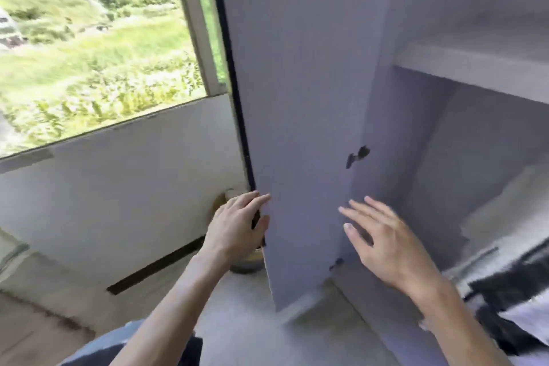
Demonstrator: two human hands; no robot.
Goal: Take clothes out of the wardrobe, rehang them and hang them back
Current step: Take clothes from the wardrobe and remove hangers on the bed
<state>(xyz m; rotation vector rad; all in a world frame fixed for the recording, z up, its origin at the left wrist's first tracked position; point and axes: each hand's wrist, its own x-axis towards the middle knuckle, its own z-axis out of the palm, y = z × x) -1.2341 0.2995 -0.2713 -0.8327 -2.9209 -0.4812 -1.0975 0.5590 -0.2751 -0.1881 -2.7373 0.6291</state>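
Opening the wardrobe [475, 157] is judged to be the step in hand, viewed from a head camera looking down. The left hand [237, 223] is laid against the free edge of the door [297, 98], fingers nearly straight and relaxed; no firm grip is seen. The right hand [383, 242] is held open with fingers spread before the wardrobe's inside, touching nothing. The clothes [505, 291], a blurred mass of dark and white cloth, are seen low at the right inside the wardrobe, well below a shelf [475, 68]; no hanger can be made out.

For the step to be done well, the door should be swung wide by the left hand, and the clothes then reached by the right hand and lifted by a hanger, not dragged by the cloth.

A window [89, 38] with green slopes beyond is seen at the left. A round pot-like thing [246, 266] is seen on the floor just beside the door's edge, and the swing may be stopped by it. A dark hinge [358, 154] is fixed on the door's inner side
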